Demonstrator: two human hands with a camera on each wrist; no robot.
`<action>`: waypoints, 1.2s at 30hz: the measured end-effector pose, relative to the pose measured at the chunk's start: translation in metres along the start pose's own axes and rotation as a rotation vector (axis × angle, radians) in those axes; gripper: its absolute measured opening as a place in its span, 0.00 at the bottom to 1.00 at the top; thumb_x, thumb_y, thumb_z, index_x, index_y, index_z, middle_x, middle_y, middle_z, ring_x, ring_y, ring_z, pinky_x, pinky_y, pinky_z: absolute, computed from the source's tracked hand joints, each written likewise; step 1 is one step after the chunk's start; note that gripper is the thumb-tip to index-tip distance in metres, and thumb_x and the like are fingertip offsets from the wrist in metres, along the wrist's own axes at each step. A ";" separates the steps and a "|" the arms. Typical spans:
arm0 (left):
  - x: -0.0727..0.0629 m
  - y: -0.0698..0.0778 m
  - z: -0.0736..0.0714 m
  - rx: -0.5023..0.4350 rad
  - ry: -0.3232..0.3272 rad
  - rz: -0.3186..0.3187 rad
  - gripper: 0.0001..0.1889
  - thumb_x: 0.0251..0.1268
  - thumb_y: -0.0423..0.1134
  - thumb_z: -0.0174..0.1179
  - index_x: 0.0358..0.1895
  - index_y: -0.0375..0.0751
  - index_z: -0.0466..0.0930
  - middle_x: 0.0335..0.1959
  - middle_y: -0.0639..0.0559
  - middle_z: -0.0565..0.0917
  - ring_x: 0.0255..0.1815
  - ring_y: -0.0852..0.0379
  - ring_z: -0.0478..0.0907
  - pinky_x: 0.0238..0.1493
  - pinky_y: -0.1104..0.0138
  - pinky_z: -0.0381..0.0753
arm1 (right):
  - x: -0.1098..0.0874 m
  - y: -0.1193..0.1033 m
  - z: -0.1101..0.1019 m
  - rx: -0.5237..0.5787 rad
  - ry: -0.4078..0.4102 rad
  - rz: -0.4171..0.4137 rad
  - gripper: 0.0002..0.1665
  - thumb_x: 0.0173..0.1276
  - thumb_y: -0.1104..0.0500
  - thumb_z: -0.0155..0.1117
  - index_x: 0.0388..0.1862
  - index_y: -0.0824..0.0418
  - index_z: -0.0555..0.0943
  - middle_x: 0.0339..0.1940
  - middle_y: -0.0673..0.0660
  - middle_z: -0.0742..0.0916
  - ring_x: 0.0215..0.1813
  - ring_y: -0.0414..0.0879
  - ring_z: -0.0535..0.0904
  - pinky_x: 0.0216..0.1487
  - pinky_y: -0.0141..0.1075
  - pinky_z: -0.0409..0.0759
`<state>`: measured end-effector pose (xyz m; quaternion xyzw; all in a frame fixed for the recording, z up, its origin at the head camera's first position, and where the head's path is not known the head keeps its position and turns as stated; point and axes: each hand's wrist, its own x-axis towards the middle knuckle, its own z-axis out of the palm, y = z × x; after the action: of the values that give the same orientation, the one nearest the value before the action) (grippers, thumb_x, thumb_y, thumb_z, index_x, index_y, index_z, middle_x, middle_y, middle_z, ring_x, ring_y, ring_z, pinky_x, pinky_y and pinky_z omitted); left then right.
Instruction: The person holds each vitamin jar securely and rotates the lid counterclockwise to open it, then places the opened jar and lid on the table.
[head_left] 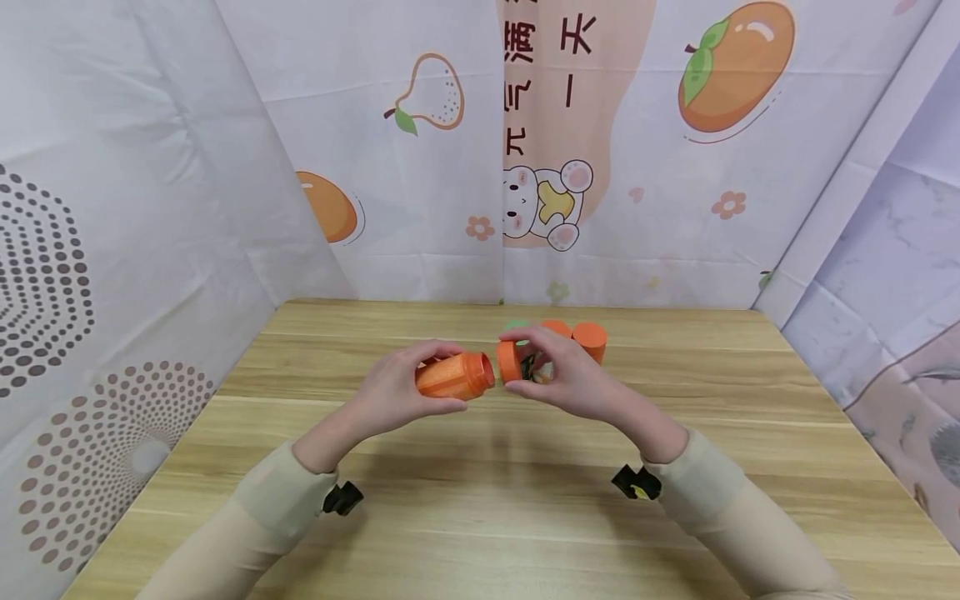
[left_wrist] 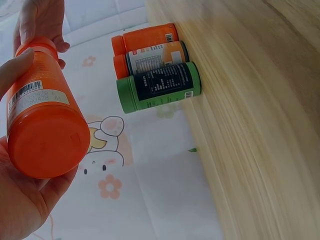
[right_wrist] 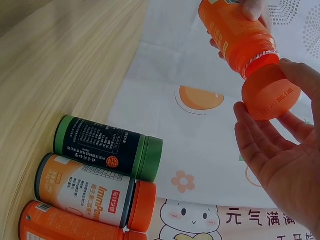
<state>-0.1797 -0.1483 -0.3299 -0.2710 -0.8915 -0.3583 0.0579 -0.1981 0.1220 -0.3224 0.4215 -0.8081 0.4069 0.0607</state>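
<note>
My left hand (head_left: 405, 382) grips an orange bottle (head_left: 452, 377) around its body, tilted so that its open mouth faces right. In the left wrist view the bottle's base (left_wrist: 50, 142) and a barcode label show. The thumb and fingers of my right hand (head_left: 564, 372) pinch an orange screw cap (head_left: 509, 361) by its rim. A small gap separates cap and bottle mouth in the head view. Seen from the right wrist, the cap (right_wrist: 271, 92) overlaps the threaded neck (right_wrist: 261, 61). Both hands are raised over the table.
Behind my right hand, three bottles stand in a row on the wooden table (head_left: 480, 517): a green one (right_wrist: 107, 147), a white-and-orange one (right_wrist: 90, 190) with an orange cap, and an orange one (right_wrist: 70, 222). Printed cloth (head_left: 420, 192) hangs along the table's back and sides.
</note>
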 end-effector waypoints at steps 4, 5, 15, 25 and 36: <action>-0.002 -0.003 -0.001 -0.012 -0.007 -0.017 0.32 0.45 0.51 0.77 0.57 0.54 0.77 0.49 0.60 0.81 0.40 0.58 0.77 0.37 0.62 0.78 | 0.000 0.001 -0.001 0.003 0.001 0.010 0.33 0.58 0.64 0.75 0.62 0.63 0.72 0.44 0.54 0.81 0.44 0.43 0.80 0.43 0.50 0.80; -0.002 -0.004 -0.002 -0.015 -0.007 -0.021 0.32 0.45 0.51 0.77 0.57 0.55 0.77 0.48 0.60 0.81 0.39 0.58 0.77 0.37 0.62 0.78 | 0.000 0.001 -0.001 0.002 0.001 0.012 0.33 0.58 0.64 0.75 0.62 0.63 0.72 0.44 0.54 0.81 0.44 0.44 0.80 0.42 0.50 0.80; -0.009 -0.012 -0.007 -0.037 0.030 -0.066 0.30 0.45 0.47 0.78 0.55 0.57 0.78 0.45 0.61 0.81 0.38 0.58 0.78 0.37 0.61 0.79 | 0.002 0.006 -0.006 -0.026 -0.004 0.097 0.34 0.58 0.63 0.75 0.63 0.62 0.72 0.47 0.55 0.81 0.43 0.51 0.81 0.40 0.38 0.80; -0.013 -0.020 -0.013 -0.041 0.036 -0.074 0.31 0.46 0.47 0.78 0.57 0.54 0.77 0.47 0.60 0.81 0.41 0.57 0.77 0.39 0.60 0.78 | 0.008 0.012 -0.007 0.058 -0.015 0.125 0.35 0.57 0.67 0.74 0.63 0.65 0.71 0.50 0.58 0.80 0.47 0.48 0.81 0.51 0.45 0.79; -0.019 -0.030 -0.019 -0.052 0.070 -0.100 0.31 0.47 0.47 0.77 0.58 0.53 0.77 0.47 0.58 0.82 0.40 0.55 0.77 0.38 0.59 0.78 | 0.017 0.018 -0.006 0.056 -0.010 0.158 0.34 0.58 0.65 0.74 0.63 0.64 0.71 0.53 0.59 0.80 0.52 0.49 0.81 0.55 0.45 0.78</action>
<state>-0.1815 -0.1873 -0.3395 -0.2150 -0.8917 -0.3931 0.0640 -0.2231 0.1216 -0.3216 0.3600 -0.8275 0.4307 0.0127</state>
